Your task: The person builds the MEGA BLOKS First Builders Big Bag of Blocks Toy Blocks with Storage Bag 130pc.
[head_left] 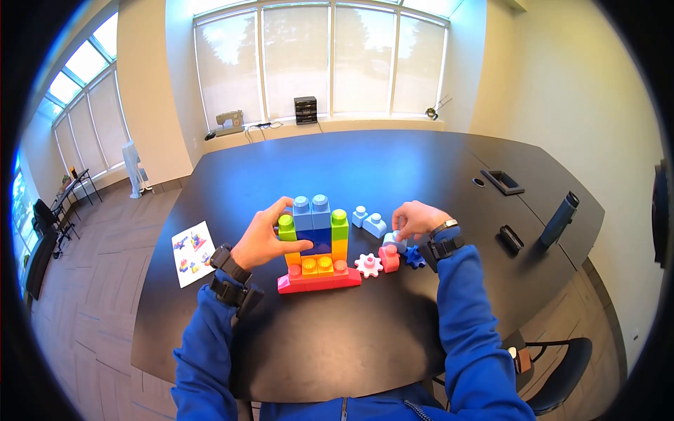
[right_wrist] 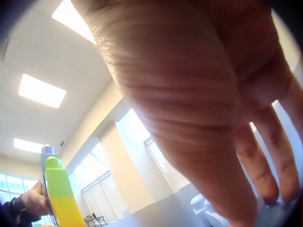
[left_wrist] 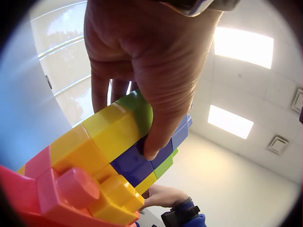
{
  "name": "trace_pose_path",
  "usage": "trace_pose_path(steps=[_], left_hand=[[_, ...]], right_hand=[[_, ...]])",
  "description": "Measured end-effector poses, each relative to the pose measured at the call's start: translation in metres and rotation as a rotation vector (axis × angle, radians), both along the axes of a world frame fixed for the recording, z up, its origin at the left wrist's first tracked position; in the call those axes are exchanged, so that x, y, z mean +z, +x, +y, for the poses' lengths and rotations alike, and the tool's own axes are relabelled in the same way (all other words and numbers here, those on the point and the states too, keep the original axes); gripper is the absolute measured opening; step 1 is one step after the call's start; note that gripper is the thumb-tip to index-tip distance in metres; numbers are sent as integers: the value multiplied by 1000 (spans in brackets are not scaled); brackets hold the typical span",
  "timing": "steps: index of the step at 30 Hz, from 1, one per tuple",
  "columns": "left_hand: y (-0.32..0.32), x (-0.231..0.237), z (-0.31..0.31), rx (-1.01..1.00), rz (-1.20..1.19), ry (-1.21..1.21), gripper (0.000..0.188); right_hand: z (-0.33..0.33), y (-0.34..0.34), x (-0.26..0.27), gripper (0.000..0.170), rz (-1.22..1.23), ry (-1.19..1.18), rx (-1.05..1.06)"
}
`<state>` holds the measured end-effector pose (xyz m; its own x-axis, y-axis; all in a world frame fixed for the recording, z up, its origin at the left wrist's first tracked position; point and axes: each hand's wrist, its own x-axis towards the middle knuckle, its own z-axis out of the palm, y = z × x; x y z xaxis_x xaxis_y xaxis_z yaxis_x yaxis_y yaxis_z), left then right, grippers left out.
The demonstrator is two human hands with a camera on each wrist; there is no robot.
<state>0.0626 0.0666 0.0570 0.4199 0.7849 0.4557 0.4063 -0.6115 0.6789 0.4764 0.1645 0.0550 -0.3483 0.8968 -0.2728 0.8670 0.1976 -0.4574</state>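
A tower of toy building blocks stands on a long red base (head_left: pixel 319 283), with yellow, green and dark blue blocks (head_left: pixel 319 242) rising from it and light blue blocks (head_left: pixel 311 216) at its top. My left hand (head_left: pixel 261 240) grips its left side, thumb across the dark blue front and fingers behind the green block (left_wrist: pixel 137 106). To the right, my right hand (head_left: pixel 420 219) pinches a light blue block (head_left: pixel 394 244) from above; its fingertips are partly hidden. Near it lie two other light blue blocks (head_left: pixel 375 226), a pink block (head_left: pixel 389 258), a pink-and-white gear (head_left: pixel 368 264) and a dark blue gear (head_left: pixel 415 257).
A printed sheet with block pictures (head_left: pixel 193 254) lies at the left of the dark table (head_left: pixel 337 351). On the right are a black case (head_left: pixel 510 240), a dark bottle (head_left: pixel 560 220) and a table socket frame (head_left: pixel 503 182). A chair (head_left: pixel 569 375) stands at the lower right.
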Motion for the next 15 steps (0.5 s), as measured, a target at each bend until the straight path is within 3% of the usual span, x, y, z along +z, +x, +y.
trace_pose_path(steps=[2,4,5,7,8,10,11,15], left_hand=[[0,0,0,-3,-6,-15,69],[1,0,-1,-11,-27,-24,69],[1,0,0,-11,-27,-24,69],[1,-1,0,-1,-13,-14,69],[1,-2,1,-1,-15,-14,69],[1,-1,0,-8,-32,-14,67],[1,-1,0,1,-33,-8,67],[0,-4,-1,11,-38,-45,65]], right_hand=[[4,-4,-4,40,2,9,9],[4,-4,-12,26,-25,262,92],[6,-6,-15,26,-26,263,92],[13,-14,-23,32,3,544,134],[16,-21,-28,32,1,543,134],[22,-41,-40,36,57,690,171],[24,-50,-47,51,9,672,196],[30,-70,-71,70,38,588,242]])
